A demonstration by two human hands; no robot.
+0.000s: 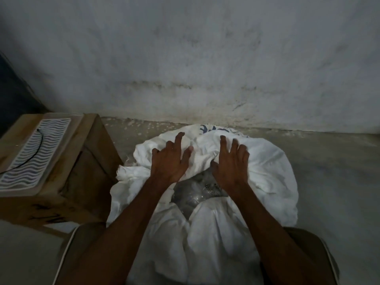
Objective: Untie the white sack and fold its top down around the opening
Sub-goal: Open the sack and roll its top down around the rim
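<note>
The white sack [265, 171] stands on the floor between my knees, its mouth open and its cloth bunched outward around the rim. Inside the opening shows a clear plastic liner [195, 194] with greyish contents. My left hand [170, 159] lies flat on the far left part of the bunched top, fingers spread. My right hand [231, 161] rests on the far right part of the top, fingers spread, thumb at the edge of the opening. Neither hand pinches the cloth visibly. Blue print [213, 129] shows on the sack's far side.
A brown cardboard box [86, 161] stands just left of the sack, with a white wavy-patterned mat [35, 153] and a black cord on top. A stained grey wall [205, 68] rises right behind the sack. Bare concrete floor [333, 171] extends to the right.
</note>
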